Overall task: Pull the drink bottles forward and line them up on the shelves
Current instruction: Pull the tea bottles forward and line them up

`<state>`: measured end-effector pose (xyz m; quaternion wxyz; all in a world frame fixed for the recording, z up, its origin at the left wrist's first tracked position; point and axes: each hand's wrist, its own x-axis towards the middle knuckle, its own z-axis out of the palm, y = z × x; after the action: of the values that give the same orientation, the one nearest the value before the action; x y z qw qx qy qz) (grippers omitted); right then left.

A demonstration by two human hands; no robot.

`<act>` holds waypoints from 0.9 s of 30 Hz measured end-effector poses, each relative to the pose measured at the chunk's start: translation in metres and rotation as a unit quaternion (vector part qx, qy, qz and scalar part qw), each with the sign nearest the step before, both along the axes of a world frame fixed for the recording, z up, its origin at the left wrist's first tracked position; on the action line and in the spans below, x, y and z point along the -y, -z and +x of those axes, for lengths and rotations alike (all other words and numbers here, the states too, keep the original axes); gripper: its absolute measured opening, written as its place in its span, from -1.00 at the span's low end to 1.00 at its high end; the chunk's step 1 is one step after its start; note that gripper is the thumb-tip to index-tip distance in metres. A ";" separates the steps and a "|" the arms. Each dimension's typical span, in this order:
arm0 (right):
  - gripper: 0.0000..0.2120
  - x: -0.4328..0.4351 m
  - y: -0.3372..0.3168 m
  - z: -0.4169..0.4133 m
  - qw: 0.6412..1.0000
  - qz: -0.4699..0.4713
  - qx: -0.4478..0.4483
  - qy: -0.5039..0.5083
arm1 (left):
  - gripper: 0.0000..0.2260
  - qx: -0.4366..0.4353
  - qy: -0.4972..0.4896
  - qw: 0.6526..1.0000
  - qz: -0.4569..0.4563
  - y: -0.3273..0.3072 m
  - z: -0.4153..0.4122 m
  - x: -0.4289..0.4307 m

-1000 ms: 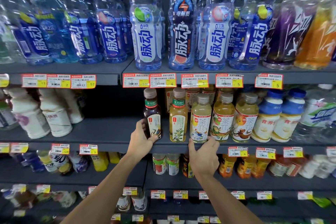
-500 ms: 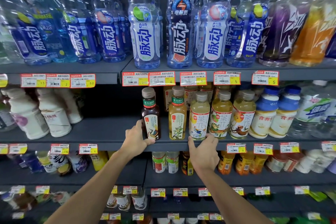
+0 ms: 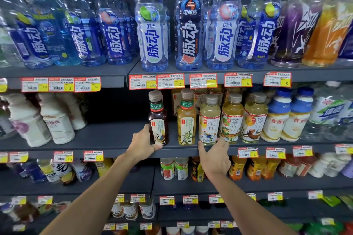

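Dark grey steel middle shelf [image 3: 107,135] carries the tea bottles in a row along its front edge. Left hand [image 3: 142,145]: its grip is clamped on the dark tea bottle [image 3: 158,120] at the row's left end, probably to square it with the edge. Right hand [image 3: 214,155]: fingers closed round the base of the pale tea bottle [image 3: 209,120]. Against the earlier frame, both bottles stand marginally nearer the front edge; the yellow tea bottle [image 3: 186,118] between them is unmoved.

I've got one head-worn wide-angle view, facing the shelves [image 3: 114,139] straight on and slightly downward, close in at arm's reach, edges bowing outward.
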<state>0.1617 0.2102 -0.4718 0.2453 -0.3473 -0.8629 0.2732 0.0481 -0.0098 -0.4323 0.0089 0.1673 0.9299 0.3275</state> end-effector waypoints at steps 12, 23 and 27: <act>-0.42 0.001 -0.002 0.000 1.000 -0.008 0.002 0.000 | -0.43 0.009 0.006 1.000 0.009 0.002 0.004 -0.003; -0.45 0.029 -0.013 0.007 0.981 -0.141 -0.125 0.047 | -0.33 -0.007 -0.003 0.995 0.103 0.010 0.018 -0.004; -0.43 0.064 -0.012 0.003 0.986 -0.118 -0.115 0.006 | -0.39 -0.019 -0.018 0.993 0.119 0.014 0.019 -0.007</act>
<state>0.1650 0.1458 -0.4594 0.3016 -0.3448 -0.7890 0.4095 0.0673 -0.0024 -0.4462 -0.0350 0.1562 0.8874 0.4324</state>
